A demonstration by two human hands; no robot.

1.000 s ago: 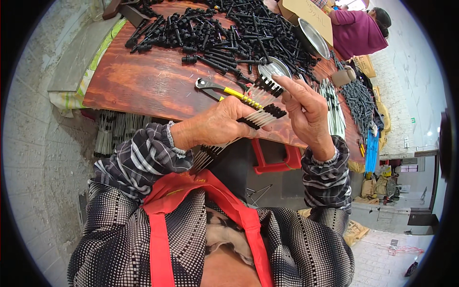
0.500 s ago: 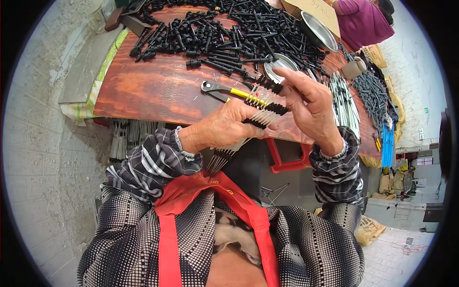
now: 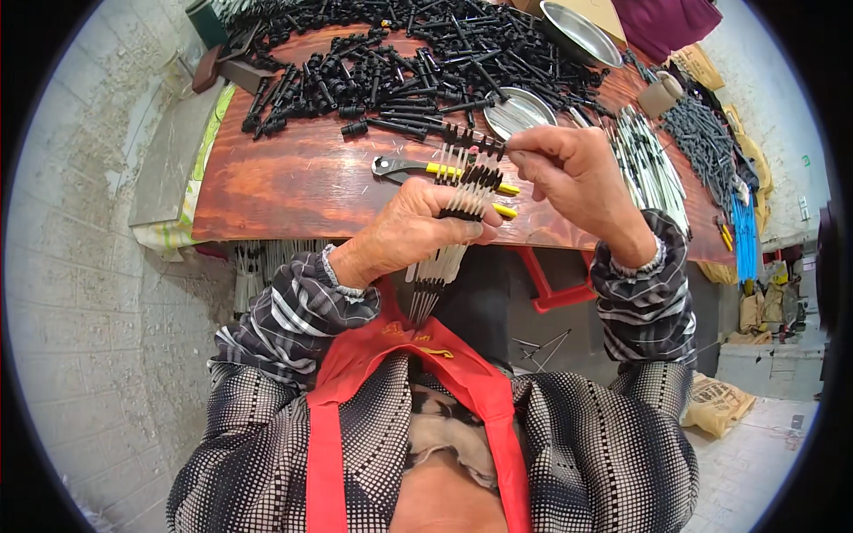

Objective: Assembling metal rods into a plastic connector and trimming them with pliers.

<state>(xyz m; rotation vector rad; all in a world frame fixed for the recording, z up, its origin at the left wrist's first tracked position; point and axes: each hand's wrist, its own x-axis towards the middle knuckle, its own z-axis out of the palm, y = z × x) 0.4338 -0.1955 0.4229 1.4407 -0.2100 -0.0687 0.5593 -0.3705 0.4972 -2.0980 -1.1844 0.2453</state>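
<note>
In front of me my left hand [image 3: 410, 229] is closed round a fanned bundle of thin whitish rods [image 3: 440, 265] with black sections. Their dark thin ends point down toward my red apron. Above the fist, the bundle's upper ends carry a row of small black pieces [image 3: 475, 140]. My right hand [image 3: 582, 173] pinches thumb and forefinger at the right end of that row; the exact grip is too small to make out. Behind the bundle, end-cutting pincers [image 3: 404, 168] with yellow handles lie on the table, partly hidden by it and my left hand.
A large heap of black tubular parts [image 3: 400, 80] covers the far table [image 3: 275, 191]. Near it are a round metal dish [image 3: 520, 111] and an oval tray [image 3: 582, 34]. Whitish rods [image 3: 649, 169] and grey pieces [image 3: 697, 129] lie right. A red stool [image 3: 560, 289] stands below.
The bundle has turned more upright in my left hand, its upper ends fanned out. My right hand has moved slightly right, its fingers now pinching at the row's edge. The view has shifted a little.
</note>
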